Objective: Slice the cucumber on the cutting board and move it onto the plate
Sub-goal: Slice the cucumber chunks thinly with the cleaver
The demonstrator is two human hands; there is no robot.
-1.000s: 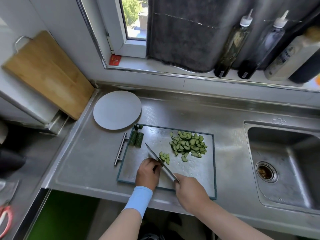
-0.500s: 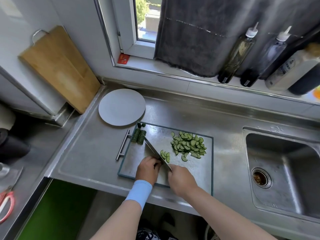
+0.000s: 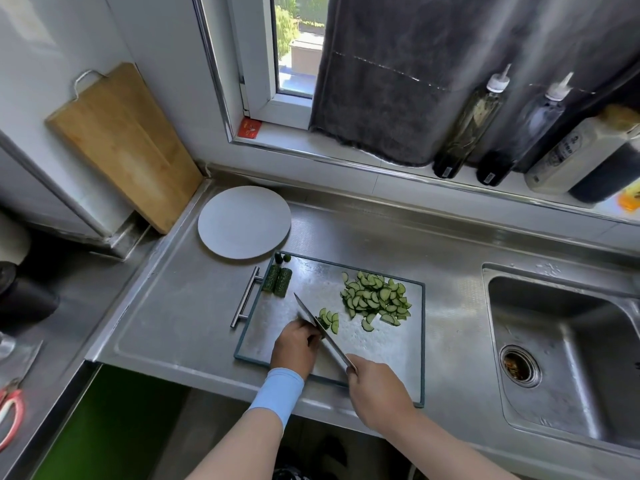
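Two hands: the left hand (image 3: 294,348) is curled over the cucumber (image 3: 322,322) and pins it to the board (image 3: 381,358); the right hand (image 3: 379,393) is wrapped round the knife (image 3: 320,325) handle.
Cucumber: mostly hidden under the left fingers, with only a dark green end showing against the blade.
Slices: a few fresh ones (image 3: 332,320) lie just right of the blade, and the pile (image 3: 375,299) lies further right, all on the board.
Halves: two uncut lengths (image 3: 278,285) lie at the board's far left corner.
Plate: the plate (image 3: 244,221) is bare and sits just beyond that corner.
Cut: tuck the fingertips back and let the blade ride the knuckles in thin, even strokes. The piece looks short, so slow down, as it may slip.
Change: half a second ago the right hand sat closer to the left, with less blade showing. It has since drawn back toward the near edge. The pile and plate look unchanged.
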